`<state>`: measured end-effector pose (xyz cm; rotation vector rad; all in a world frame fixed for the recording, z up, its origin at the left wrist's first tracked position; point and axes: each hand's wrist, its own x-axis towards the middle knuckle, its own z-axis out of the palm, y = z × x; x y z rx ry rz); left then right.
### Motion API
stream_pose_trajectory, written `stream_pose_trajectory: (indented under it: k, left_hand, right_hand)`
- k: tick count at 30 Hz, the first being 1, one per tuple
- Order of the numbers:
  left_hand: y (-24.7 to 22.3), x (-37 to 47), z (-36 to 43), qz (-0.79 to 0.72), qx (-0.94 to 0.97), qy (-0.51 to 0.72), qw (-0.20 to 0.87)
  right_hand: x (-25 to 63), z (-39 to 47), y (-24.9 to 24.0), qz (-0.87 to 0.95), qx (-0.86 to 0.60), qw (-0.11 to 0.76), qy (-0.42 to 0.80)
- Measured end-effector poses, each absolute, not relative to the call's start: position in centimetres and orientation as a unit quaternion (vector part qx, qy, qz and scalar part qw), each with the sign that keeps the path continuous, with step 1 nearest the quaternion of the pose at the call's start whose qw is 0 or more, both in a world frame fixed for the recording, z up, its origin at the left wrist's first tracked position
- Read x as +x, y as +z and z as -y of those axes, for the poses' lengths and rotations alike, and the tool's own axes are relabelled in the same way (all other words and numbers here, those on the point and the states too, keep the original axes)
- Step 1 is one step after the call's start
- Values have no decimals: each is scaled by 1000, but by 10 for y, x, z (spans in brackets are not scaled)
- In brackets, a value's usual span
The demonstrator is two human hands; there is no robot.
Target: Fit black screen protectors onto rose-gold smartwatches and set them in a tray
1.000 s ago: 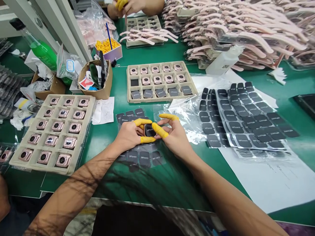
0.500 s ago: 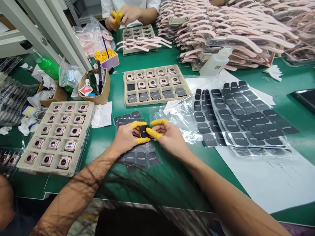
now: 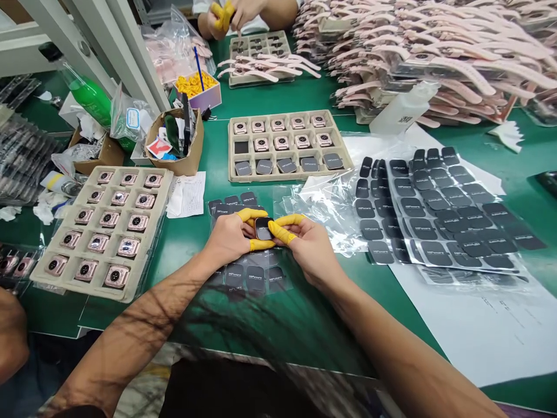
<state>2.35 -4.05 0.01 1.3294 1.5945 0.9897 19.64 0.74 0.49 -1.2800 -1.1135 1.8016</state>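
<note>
A small square smartwatch case (image 3: 263, 228), its dark face printed with pale lettering, is held between both hands above the table. My left hand (image 3: 230, 235), with yellow finger cots on its thumb and finger, is closed around the case's left side. My right hand (image 3: 311, 244), also in yellow cots, presses thumb and finger together at the right edge of the face. Whether it grips the case itself or a film on it cannot be made out. Under the hands lie sheets of dark square film stickers (image 3: 255, 278), partly covered by the fingers.
A tray of pink watch cases (image 3: 167, 180) lies left; another tray (image 3: 346, 171) beyond my hands also holds dark squares. More sticker sheets (image 3: 435, 220) lie right, near a white bottle (image 3: 402, 110). Pink straps (image 3: 413, 46) are piled behind. A co-worker's hands (image 3: 235, 14) work opposite.
My right finger and thumb have come closer together at the case's right edge. The case's face is tilted more toward me. The whole view has shifted slightly.
</note>
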Motion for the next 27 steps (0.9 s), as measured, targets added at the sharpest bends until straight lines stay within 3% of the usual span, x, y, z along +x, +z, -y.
stream_pose_trajectory:
  k: [13,27]
  left_hand:
    - [0,23,40,-630,542,386,401]
    - [-1,19,37,-566,611,403,380]
  right_hand:
    - [195,-6,-1,428,-492,337,680]
    - [196,-10,-14,561,-457,310,617]
